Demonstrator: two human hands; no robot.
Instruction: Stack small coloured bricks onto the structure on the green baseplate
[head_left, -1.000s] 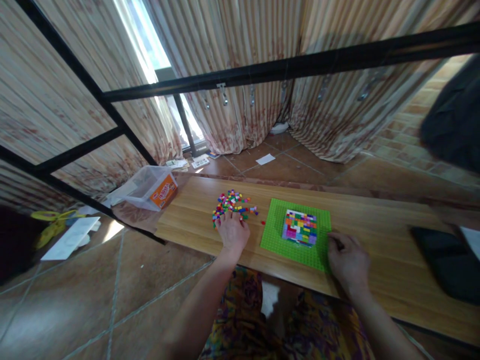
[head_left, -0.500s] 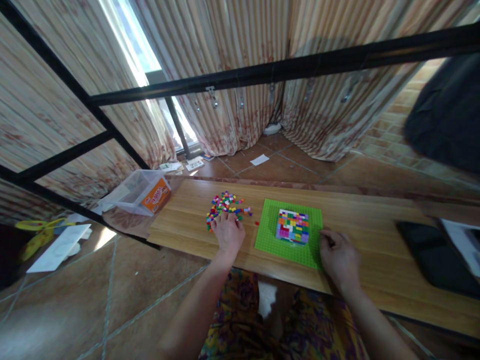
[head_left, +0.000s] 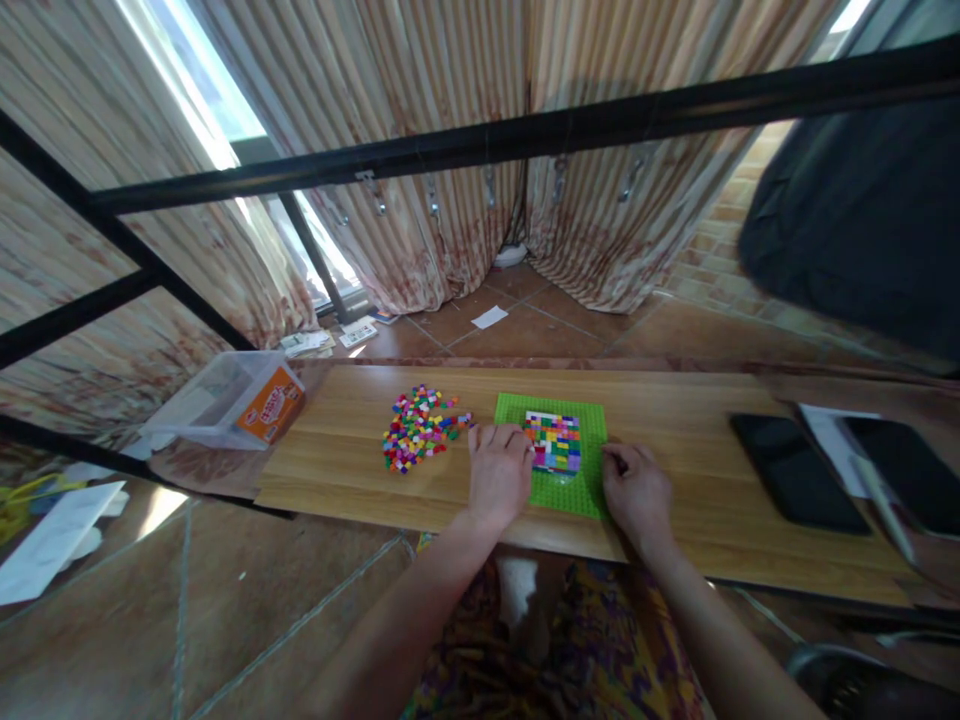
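A green studded baseplate (head_left: pixel 591 497) lies on the wooden table, carrying a block of multicoloured toy bricks (head_left: pixel 553 442) built up in rows. My left hand (head_left: pixel 499 475) is over the plate's left side, fingers closed and tips beside the brick block; anything pinched in them is too small to make out. At the plate's right edge rests my right hand (head_left: pixel 637 490), thumb and fingers curled together against the border. Whatever it may hold is hidden. Left of the plate is a spread pile of loose small bricks (head_left: pixel 421 430).
A clear plastic box (head_left: pixel 225 400) with an orange label stands beyond the table's left end. Dark tablet-like devices (head_left: pixel 799 472), a paper and a pen lie on the right. A black metal bar (head_left: pixel 450 150) crosses above the table's far side, before curtains.
My left hand has moved right, from the loose brick pile to the brick block on the baseplate. My right hand stays at the plate's right edge. The view has shifted right.
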